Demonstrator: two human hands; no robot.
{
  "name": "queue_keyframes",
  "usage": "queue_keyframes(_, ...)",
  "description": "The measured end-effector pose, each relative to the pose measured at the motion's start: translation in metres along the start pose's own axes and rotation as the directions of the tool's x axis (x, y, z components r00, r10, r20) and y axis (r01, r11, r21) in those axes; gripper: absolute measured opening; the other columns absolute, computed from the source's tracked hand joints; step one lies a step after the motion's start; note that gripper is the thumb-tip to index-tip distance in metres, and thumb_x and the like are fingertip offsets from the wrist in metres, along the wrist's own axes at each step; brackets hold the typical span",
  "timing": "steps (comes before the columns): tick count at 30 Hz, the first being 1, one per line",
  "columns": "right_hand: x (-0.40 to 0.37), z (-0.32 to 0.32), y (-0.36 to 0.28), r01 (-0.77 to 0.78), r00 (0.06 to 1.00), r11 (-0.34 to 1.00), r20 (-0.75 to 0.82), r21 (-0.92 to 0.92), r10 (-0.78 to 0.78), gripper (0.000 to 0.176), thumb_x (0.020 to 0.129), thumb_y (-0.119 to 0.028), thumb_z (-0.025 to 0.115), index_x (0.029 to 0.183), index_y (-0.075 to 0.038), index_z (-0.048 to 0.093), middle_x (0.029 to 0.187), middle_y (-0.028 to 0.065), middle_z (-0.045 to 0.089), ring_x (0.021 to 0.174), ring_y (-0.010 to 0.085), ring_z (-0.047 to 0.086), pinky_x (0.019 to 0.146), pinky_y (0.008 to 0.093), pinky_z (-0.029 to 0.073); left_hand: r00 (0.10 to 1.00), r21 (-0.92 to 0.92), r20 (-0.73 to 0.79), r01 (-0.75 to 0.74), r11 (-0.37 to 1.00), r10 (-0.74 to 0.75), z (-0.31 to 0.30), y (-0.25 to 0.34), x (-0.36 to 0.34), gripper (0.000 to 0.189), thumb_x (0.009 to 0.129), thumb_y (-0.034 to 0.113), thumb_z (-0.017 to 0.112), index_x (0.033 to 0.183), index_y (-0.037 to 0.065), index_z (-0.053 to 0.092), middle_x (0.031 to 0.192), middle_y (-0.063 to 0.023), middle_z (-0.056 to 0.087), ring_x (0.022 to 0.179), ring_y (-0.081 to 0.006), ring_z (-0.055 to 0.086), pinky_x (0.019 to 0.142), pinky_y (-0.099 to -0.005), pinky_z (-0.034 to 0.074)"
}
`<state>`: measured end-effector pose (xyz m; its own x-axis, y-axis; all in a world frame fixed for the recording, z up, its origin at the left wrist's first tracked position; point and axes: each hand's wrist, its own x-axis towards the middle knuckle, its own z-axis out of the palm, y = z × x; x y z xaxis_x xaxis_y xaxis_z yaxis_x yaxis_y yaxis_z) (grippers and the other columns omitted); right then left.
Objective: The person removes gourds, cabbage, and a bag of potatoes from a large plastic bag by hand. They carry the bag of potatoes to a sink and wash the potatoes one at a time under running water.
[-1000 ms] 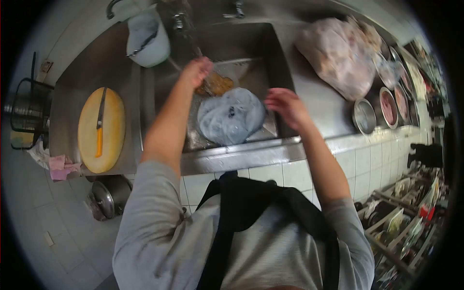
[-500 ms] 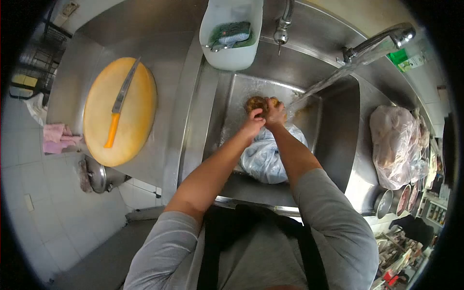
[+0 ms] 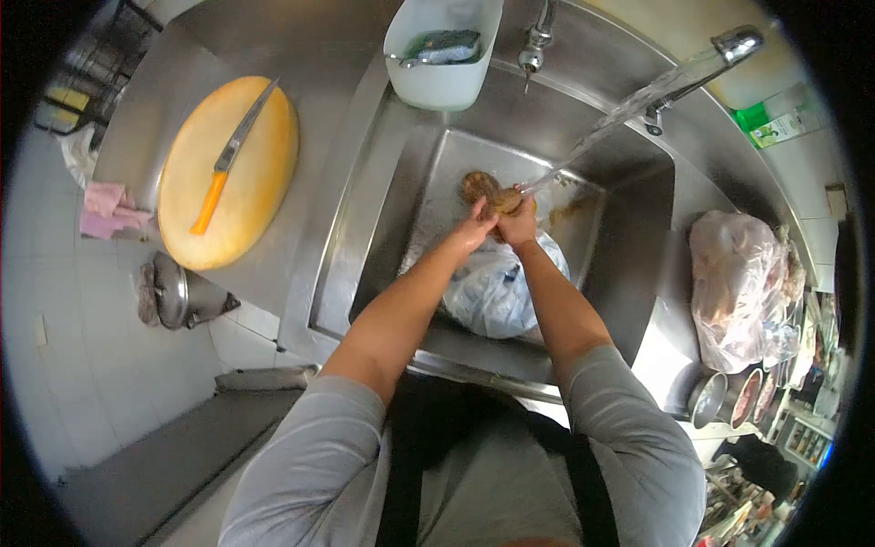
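— What is filling most of the view?
— A steel sink [image 3: 638,237], seen from above, is taking up the centre, sunk into a steel counter [image 3: 333,164]. A person in a grey top and dark apron is leaning over it.
— And beside it?
— On the left, a round yellow chopping board [image 3: 246,201] is lying flat on the counter. On the right, a clear bag of pale raw meat [image 3: 734,283] is resting by the basin's edge, probably so it is within reach of the water.
— Inside the basin?
— A crumpled plastic bag [image 3: 492,292] is sitting on the sink floor, just under the forearms. A white tub [image 3: 437,82] is hanging at the far rim, holding a green sponge [image 3: 447,46]. A tap [image 3: 729,46] at the upper right is pouring a slanting stream of water [image 3: 629,109].
— Anything on the board?
— An orange-handled knife [image 3: 226,164] is lying across it, blade pointing away from the person.
— The hands?
— The left hand [image 3: 472,230] and right hand [image 3: 519,217] are meeting at the far end of the basin, fingers curling shut around a brown lump [image 3: 480,186]. They are holding it right where the stream is landing, seemingly so the water is running over it. The lump is too small and blurred to identify.
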<state>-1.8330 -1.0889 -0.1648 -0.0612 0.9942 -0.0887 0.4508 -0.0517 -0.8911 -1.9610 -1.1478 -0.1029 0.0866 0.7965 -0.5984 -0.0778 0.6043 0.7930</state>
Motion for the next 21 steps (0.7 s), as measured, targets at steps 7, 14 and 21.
queue_keyframes(7, -0.080, -0.035, -0.145, 0.077, 0.996, 0.904, 0.010, 0.421, -0.089, 0.044, 0.079, -0.026, 0.063, 0.113, -0.004, 0.046, 0.104, 0.0134, 0.053, 0.096, 0.0246, 0.051, 0.088, 0.0326, 0.039, 0.979, -0.578, 0.180, 0.025, 0.816, 0.097, -0.010, 0.038, -0.054, 0.062, 0.083, 0.054, 0.050, 0.127, 0.012, 0.042, 0.120, -0.0069, 0.052, 0.105, -0.0229, 0.054, 0.086, -0.0430, 0.045)
queue_keyframes(14, 0.016, -0.045, -0.189, 0.013, 0.961, 0.997, 0.273, 0.077, -0.034, 0.044, 0.091, -0.037, 0.038, 0.115, -0.001, 0.047, 0.099, 0.0240, 0.057, 0.101, 0.0371, 0.054, 0.087, 0.0385, 0.041, 0.971, -0.740, -0.010, -0.168, 0.651, 0.239, 0.007, 0.110, -0.084, 0.045, 0.086, 0.047, 0.051, 0.114, 0.011, 0.052, 0.109, -0.0062, 0.058, 0.099, -0.0220, 0.057, 0.085, -0.0399, 0.046)
queue_keyframes(21, -0.039, -0.119, -0.286, 0.251, 0.961, 0.889, -0.012, -0.383, -0.277, 0.053, 0.076, -0.050, 0.055, 0.105, -0.005, 0.053, 0.100, 0.0259, 0.058, 0.098, 0.0358, 0.056, 0.084, 0.0410, 0.044, 0.930, -0.728, 0.230, -0.032, 0.685, 0.288, 0.025, 0.180, -0.074, 0.054, 0.087, 0.050, 0.046, 0.119, 0.007, 0.047, 0.112, -0.0113, 0.055, 0.103, -0.0261, 0.054, 0.084, -0.0458, 0.045)
